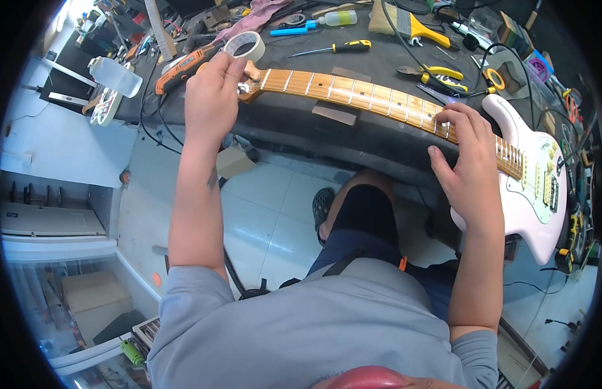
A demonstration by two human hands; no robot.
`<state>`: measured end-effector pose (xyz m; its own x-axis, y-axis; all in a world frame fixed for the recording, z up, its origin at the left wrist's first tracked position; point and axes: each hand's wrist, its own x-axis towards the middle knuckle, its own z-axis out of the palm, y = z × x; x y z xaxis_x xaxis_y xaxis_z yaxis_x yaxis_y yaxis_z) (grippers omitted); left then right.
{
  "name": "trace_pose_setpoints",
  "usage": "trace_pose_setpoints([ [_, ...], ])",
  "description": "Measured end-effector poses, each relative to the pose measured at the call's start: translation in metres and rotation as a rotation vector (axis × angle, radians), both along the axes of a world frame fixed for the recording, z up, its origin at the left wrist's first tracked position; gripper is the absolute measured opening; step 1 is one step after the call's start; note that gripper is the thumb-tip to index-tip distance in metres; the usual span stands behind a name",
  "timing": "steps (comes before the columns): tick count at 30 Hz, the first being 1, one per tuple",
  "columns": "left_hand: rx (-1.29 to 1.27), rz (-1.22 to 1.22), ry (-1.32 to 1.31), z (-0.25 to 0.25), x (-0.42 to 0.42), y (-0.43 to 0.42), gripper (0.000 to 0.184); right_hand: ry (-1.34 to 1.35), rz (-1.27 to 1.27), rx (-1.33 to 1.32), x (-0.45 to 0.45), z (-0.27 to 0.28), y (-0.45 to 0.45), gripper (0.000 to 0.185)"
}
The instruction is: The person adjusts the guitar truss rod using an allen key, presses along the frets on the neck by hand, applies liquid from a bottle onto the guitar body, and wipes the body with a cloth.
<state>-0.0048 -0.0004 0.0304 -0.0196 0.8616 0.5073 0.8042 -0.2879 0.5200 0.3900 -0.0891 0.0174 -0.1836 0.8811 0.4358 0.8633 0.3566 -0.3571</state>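
A pale pink electric guitar (pixel 549 228) with a light wooden neck (pixel 359 94) lies across the dark workbench, its headstock to the left and its body to the right. My left hand (pixel 213 97) is closed at the headstock, fingers pinched together by the tuning pegs; what they hold is hidden. My right hand (pixel 468 155) rests on the strings at the upper frets near the body, fingers spread and thumb apart below the neck's edge. Under the neck shows a flat brown block (pixel 335 114).
Behind the neck lie a yellow-black screwdriver (pixel 351 47), pliers (pixel 444 76), a tape roll (pixel 245 47), an orange tool (pixel 183 72) and a brush (pixel 424 29). A clear bottle (pixel 117 76) is at left. Black cables run by the guitar body.
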Motion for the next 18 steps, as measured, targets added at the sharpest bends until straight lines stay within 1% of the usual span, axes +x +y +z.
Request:
trace_pose_setpoints([
  [2, 0.046, -0.001, -0.004, 0.0, 0.004, 0.003, 0.033, -0.004, 0.0, 0.002, -0.001, -0.001, 0.001, 0.044],
  [5, 0.002, 0.079, 0.022, 0.003, 0.01, 0.007, 0.034, -0.006, 0.0, 0.005, -0.001, 0.0, 0.003, 0.043],
  [8, -0.013, 0.07, 0.057, 0.006, 0.008, 0.012, 0.034, -0.001, 0.002, 0.007, -0.002, -0.001, 0.004, 0.043],
  [11, -0.037, 0.045, -0.017, 0.006, 0.006, 0.008, 0.033, 0.012, 0.0, -0.003, -0.001, 0.0, 0.003, 0.043],
  [14, -0.072, 0.013, -0.023, 0.004, -0.002, -0.001, 0.036, 0.014, 0.003, 0.005, 0.0, 0.0, 0.002, 0.043],
  [18, -0.112, -0.129, -0.116, -0.005, -0.02, -0.005, 0.032, -0.001, 0.005, 0.021, 0.0, -0.002, 0.003, 0.043],
])
